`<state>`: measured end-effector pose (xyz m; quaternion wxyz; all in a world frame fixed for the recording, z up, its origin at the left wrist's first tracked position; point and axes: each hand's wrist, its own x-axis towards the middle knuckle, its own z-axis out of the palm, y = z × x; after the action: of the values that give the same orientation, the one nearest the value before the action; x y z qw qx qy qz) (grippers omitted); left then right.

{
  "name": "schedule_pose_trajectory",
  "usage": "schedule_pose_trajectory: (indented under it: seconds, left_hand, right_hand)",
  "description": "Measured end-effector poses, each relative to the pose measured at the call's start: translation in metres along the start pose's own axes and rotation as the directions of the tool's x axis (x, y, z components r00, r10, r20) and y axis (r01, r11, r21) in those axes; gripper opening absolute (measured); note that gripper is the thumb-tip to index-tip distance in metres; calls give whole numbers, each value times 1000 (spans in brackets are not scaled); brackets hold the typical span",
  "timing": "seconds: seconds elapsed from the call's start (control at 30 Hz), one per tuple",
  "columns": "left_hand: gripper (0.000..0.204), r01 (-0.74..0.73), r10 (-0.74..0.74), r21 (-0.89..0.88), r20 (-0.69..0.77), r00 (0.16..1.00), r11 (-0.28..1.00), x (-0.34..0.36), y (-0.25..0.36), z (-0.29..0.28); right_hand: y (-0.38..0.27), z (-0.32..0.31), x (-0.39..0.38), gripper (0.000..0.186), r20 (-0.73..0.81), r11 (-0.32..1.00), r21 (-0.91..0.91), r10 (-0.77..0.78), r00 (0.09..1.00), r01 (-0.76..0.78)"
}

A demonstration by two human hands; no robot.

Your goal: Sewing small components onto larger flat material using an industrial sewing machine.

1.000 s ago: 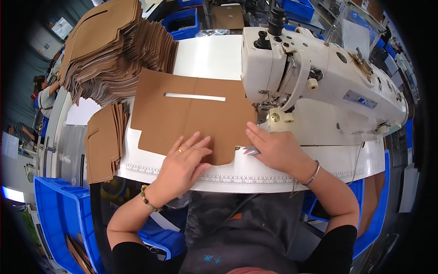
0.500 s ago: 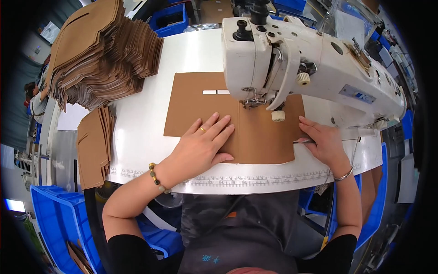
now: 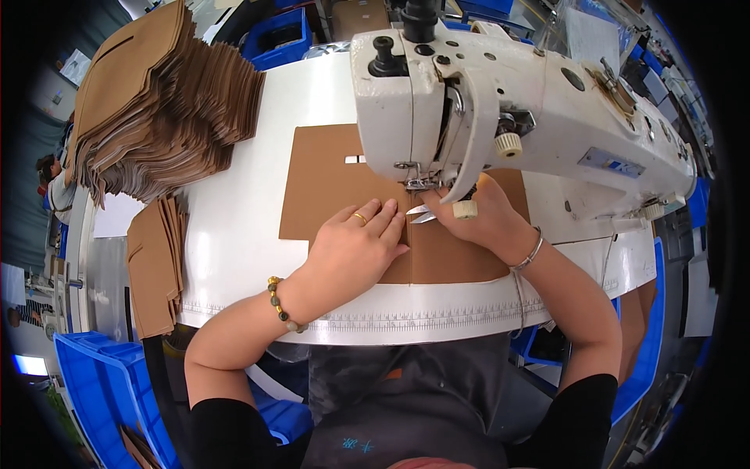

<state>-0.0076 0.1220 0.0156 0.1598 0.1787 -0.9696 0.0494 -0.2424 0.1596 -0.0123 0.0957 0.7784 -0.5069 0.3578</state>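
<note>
A brown leather-like panel (image 3: 461, 264) with a slot and a lengthwise seam lies under the head of a white sewing machine (image 3: 539, 117). My left hand (image 3: 351, 244) lies flat on the panel, fingers stretched out, just left of the seam. Beside the needle area, my right hand (image 3: 480, 219) is closed around a small pair of scissors (image 3: 423, 215). Their two blades stand apart and point left across the seam, close to my left fingertips. The scissors' handles are hidden inside my right hand, and the machine head covers part of the panel.
A tall stack of brown panels (image 3: 156, 117) stands at the far left, with a smaller bundle (image 3: 155, 266) at the table's left edge. A printed ruler (image 3: 375, 321) runs along the front edge. Blue bins (image 3: 105, 383) stand below left; another blue bin (image 3: 277, 35) sits behind.
My right hand has moved left from the panel's right edge to beneath the machine head, bringing the scissors over the seam. My left hand stays on the panel, nearly unmoved.
</note>
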Motion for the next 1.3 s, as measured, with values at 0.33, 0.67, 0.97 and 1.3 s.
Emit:
schedule_pose_trajectory:
  seconds: [0.33, 0.67, 0.97, 1.3]
  left_hand:
    - [27, 36, -77, -181, -223, 972, 983, 15, -24, 22]
    - [12, 65, -118, -184, -291, 949, 981, 13, -40, 24]
    - [31, 184, -218, -263, -107, 970, 947, 6, -28, 6]
    - [73, 151, -135, -209, 87, 987, 966, -8, 0, 7]
  right_hand:
    - [-22, -16, -9, 25, 355, 986, -151, -16, 935, 74]
    - [-48, -29, -14, 34, 384, 967, -232, -11, 923, 108]
    - [-48, -31, -13, 38, 428, 969, -237, 42, 903, 67]
    - [-43, -31, -14, 40, 385, 954, -278, 5, 923, 110]
